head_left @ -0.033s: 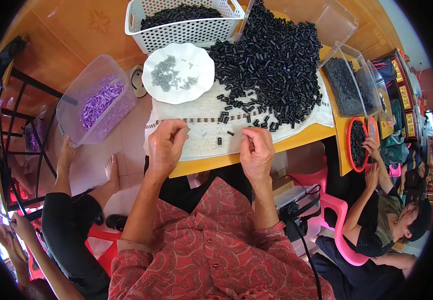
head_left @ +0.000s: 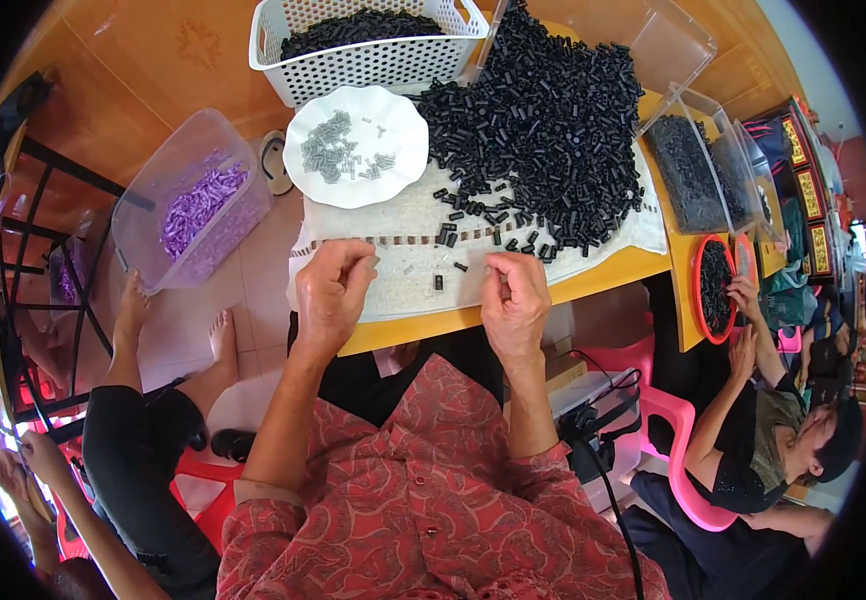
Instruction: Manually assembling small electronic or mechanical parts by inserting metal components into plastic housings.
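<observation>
Black piece (head_left: 439,282) between left hand (head_left: 333,292) and right hand (head_left: 516,303), slightly nearer right, long axis bodyward; both grips pinched, contents unclear.

Bright, soft light falls evenly around the white plate (head_left: 406,135), the black pile (head_left: 548,130) just right of it losing fine detail, while bluish-white glare burns far to the plate's lower left and, well out on either side, straight edges bend toward blackness.
</observation>
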The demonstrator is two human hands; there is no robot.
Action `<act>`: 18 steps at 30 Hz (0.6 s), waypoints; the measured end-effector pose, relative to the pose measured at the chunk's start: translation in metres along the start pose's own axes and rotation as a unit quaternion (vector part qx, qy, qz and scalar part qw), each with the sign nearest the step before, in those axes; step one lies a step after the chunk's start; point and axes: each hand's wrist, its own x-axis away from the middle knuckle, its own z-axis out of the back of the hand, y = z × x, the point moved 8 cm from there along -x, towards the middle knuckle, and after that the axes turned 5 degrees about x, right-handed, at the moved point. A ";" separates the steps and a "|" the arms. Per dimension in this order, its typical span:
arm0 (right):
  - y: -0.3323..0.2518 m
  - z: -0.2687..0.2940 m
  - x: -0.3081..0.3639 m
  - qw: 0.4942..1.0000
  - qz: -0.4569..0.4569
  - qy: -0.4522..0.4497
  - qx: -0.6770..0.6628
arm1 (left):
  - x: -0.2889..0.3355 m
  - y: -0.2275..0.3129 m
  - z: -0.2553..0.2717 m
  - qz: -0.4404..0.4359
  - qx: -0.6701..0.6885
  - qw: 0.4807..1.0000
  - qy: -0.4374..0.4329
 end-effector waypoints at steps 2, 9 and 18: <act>0.002 0.002 -0.006 1.000 0.013 0.012 0.015 | 0.003 -0.010 -0.002 0.013 0.060 0.998 0.017; 0.010 -0.005 -0.029 0.992 0.024 0.023 0.121 | 0.011 -0.002 -0.010 0.071 0.175 0.982 -0.015; -0.005 -0.019 -0.036 0.994 0.020 -0.019 0.102 | 0.019 -0.001 -0.010 0.129 0.253 0.959 -0.017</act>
